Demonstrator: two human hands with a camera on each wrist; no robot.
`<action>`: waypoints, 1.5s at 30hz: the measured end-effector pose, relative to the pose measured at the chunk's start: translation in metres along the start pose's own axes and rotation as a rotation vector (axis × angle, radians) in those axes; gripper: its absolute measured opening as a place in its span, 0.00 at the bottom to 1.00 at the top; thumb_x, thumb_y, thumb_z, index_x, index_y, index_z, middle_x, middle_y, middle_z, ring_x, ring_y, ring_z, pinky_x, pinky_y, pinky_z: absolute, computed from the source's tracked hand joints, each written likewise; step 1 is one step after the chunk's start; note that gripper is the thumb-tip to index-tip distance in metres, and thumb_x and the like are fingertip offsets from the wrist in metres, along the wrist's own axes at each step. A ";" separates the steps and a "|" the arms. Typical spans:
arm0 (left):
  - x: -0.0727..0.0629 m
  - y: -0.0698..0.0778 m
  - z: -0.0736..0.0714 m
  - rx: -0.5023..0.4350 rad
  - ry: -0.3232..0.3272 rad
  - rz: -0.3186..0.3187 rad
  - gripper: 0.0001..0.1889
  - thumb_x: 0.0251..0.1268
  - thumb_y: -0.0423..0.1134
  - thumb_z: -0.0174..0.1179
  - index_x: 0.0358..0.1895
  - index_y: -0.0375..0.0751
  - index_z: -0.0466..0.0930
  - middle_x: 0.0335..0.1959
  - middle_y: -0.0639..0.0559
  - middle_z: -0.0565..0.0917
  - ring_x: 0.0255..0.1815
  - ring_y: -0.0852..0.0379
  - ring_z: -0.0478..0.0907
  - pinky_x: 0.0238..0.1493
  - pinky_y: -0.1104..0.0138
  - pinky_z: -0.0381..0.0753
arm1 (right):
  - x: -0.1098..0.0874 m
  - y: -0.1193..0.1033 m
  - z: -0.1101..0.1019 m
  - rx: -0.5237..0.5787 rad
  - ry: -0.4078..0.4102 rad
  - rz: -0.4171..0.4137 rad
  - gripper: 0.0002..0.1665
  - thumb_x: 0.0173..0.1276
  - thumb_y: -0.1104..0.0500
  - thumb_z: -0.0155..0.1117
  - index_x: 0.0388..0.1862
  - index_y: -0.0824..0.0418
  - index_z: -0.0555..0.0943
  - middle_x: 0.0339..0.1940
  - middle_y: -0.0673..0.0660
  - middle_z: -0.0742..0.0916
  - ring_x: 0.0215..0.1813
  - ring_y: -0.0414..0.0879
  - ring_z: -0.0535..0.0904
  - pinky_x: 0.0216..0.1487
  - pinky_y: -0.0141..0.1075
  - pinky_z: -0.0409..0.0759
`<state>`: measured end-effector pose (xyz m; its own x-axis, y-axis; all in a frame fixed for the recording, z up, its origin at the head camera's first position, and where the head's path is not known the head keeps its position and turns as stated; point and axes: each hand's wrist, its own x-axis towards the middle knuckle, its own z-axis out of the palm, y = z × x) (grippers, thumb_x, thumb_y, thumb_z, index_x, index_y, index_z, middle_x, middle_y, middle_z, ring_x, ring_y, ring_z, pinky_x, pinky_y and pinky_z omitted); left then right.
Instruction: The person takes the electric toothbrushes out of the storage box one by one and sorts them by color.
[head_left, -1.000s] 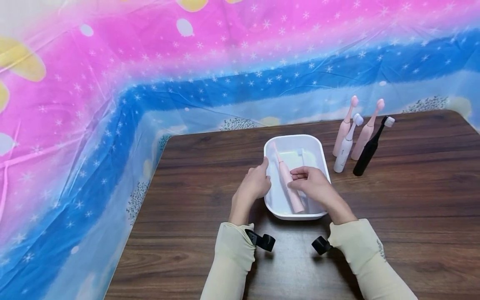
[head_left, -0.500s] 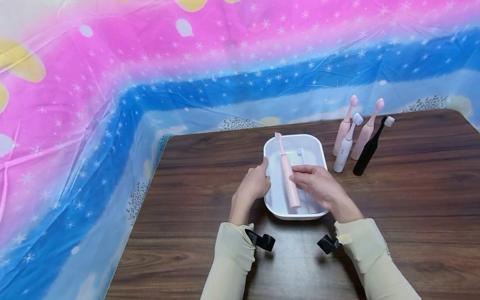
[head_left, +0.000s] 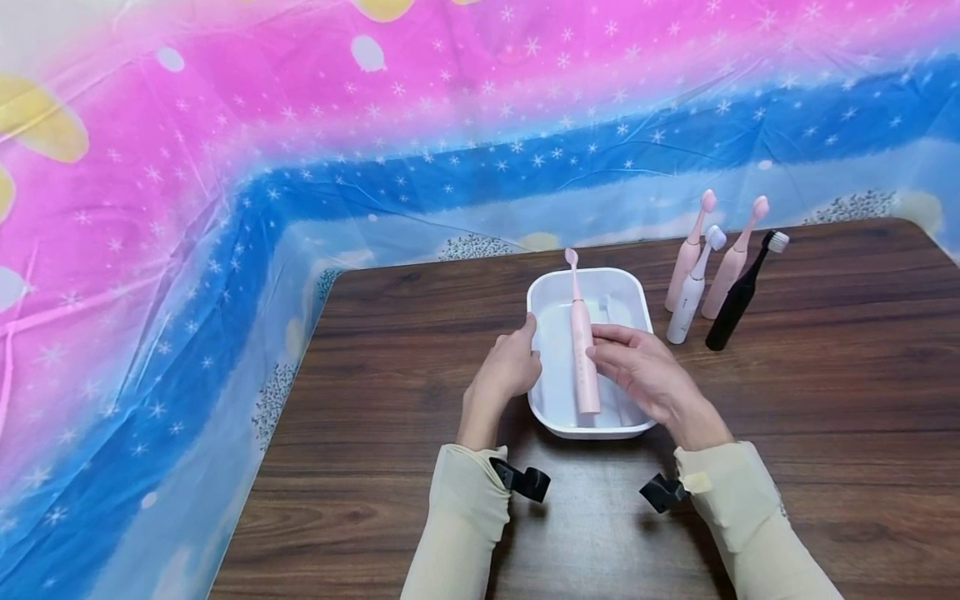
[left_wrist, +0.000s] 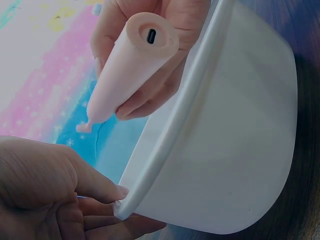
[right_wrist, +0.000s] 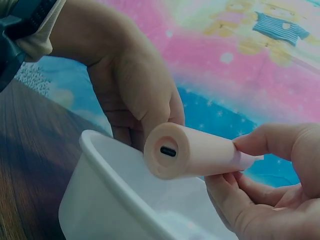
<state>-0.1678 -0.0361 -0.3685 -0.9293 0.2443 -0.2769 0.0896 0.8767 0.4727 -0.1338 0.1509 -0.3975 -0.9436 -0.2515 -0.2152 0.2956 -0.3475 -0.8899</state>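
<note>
My right hand pinches a pink electric toothbrush by its handle, above the white basin. Its brush head points away, past the basin's far rim. In the right wrist view, thumb and fingers grip the pink handle, and a dark port shows in its base. My left hand holds the basin's left rim; the left wrist view has the thumb on the rim and the fingers beneath it. Inside the basin lies a white toothbrush, partly hidden by my right hand.
Right of the basin, a white toothbrush, a black one and two pink ones stand upright on the wooden table. A patterned cloth hangs behind the table.
The pink toothbrush has come up out of the basin and turned from slanted to nearly straight ahead, with my right hand shifting slightly right. My left hand has stayed on the rim.
</note>
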 end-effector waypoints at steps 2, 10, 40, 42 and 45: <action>0.000 0.000 0.000 0.001 0.000 0.001 0.31 0.73 0.36 0.42 0.77 0.44 0.47 0.70 0.43 0.68 0.56 0.50 0.75 0.54 0.59 0.74 | -0.001 0.000 -0.001 0.019 0.010 -0.006 0.32 0.69 0.68 0.56 0.69 0.74 0.58 0.51 0.51 0.77 0.48 0.36 0.78 0.54 0.29 0.77; 0.000 -0.001 0.001 -0.004 -0.010 -0.006 0.31 0.74 0.36 0.42 0.77 0.45 0.46 0.70 0.43 0.68 0.50 0.50 0.75 0.48 0.61 0.74 | -0.007 -0.002 -0.005 0.035 0.029 -0.048 0.32 0.68 0.68 0.58 0.68 0.73 0.60 0.52 0.52 0.77 0.49 0.37 0.77 0.54 0.28 0.76; 0.001 0.000 0.000 -0.013 -0.015 -0.006 0.31 0.75 0.37 0.42 0.77 0.44 0.46 0.71 0.43 0.66 0.62 0.50 0.72 0.56 0.58 0.72 | -0.036 -0.018 -0.034 -0.019 0.022 -0.431 0.19 0.66 0.73 0.58 0.54 0.62 0.77 0.46 0.54 0.82 0.48 0.40 0.79 0.49 0.28 0.78; 0.002 0.000 0.000 -0.010 -0.015 -0.008 0.31 0.75 0.37 0.42 0.77 0.44 0.46 0.71 0.43 0.66 0.63 0.50 0.72 0.56 0.58 0.72 | -0.037 -0.018 -0.037 -0.007 0.015 -0.445 0.19 0.65 0.74 0.57 0.54 0.63 0.77 0.46 0.54 0.82 0.48 0.40 0.80 0.49 0.28 0.79; 0.002 0.000 0.001 -0.013 -0.019 -0.011 0.30 0.75 0.37 0.42 0.77 0.44 0.46 0.71 0.43 0.66 0.61 0.50 0.72 0.55 0.58 0.71 | -0.038 -0.017 -0.041 0.012 0.002 -0.467 0.20 0.65 0.75 0.57 0.55 0.64 0.76 0.47 0.55 0.83 0.48 0.41 0.80 0.48 0.29 0.79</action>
<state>-0.1697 -0.0355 -0.3697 -0.9234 0.2420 -0.2978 0.0744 0.8742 0.4798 -0.1095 0.2039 -0.3905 -0.9763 -0.0636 0.2068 -0.1597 -0.4334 -0.8870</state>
